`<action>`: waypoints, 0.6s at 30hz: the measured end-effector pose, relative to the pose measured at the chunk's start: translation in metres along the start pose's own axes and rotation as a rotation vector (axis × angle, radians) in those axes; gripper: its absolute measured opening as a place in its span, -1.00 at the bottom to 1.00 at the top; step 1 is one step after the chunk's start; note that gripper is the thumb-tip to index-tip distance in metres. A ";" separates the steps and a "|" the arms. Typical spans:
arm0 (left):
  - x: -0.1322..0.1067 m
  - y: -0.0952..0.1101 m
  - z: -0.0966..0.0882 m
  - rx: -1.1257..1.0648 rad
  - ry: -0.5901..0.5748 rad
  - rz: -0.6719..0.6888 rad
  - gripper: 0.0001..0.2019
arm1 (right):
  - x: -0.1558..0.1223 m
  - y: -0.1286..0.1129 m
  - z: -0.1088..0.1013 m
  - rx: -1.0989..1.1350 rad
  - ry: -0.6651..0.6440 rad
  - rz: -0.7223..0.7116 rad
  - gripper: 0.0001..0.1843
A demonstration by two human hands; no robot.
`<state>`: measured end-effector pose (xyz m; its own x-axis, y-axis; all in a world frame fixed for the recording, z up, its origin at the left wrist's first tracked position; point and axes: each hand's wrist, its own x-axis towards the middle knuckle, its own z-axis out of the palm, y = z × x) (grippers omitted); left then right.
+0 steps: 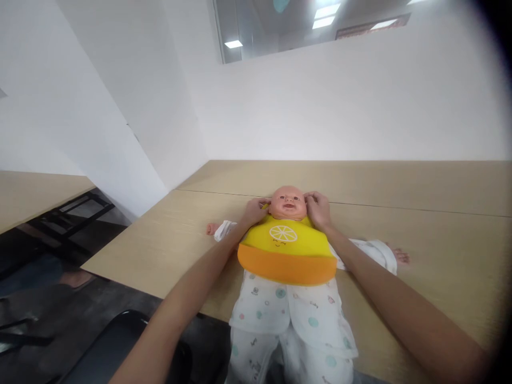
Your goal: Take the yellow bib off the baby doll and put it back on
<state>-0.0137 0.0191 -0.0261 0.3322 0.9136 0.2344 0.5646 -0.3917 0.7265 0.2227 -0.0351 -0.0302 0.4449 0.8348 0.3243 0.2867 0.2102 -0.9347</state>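
Note:
A baby doll [288, 198] lies on its back on the table, arms spread out, in a white printed outfit [264, 306]. Over its chest is a yellow bib [284, 233] with a lemon-slice face and an orange pocket [286, 265] along the bottom. Beside the doll's neck, my left hand [255, 212] has its fingers closed on a yellow strap end of the bib. My right hand [319, 209] is at the other side of the head, fingers curled in near the ear; what they hold is hidden.
The light wooden table [440, 240] runs back to a white wall [340, 106] with a window [280, 32] above. A black chair [108, 346] stands at the lower left. Another table [40, 192] is farther left, with a person's foot [76, 278] below it.

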 end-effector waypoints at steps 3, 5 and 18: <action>0.001 -0.001 0.000 -0.052 0.001 -0.061 -0.66 | -0.001 -0.003 0.000 0.020 0.012 -0.008 -0.69; 0.002 -0.002 0.000 -0.094 0.010 -0.090 -0.68 | -0.002 -0.005 0.000 0.027 0.020 -0.009 -0.69; 0.003 0.007 -0.006 -0.262 0.066 -0.150 -0.80 | 0.005 -0.013 -0.004 0.145 -0.043 0.062 -0.70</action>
<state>-0.0135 0.0203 -0.0164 0.2050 0.9677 0.1468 0.3873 -0.2180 0.8958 0.2244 -0.0356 -0.0154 0.4204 0.8689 0.2612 0.1329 0.2258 -0.9651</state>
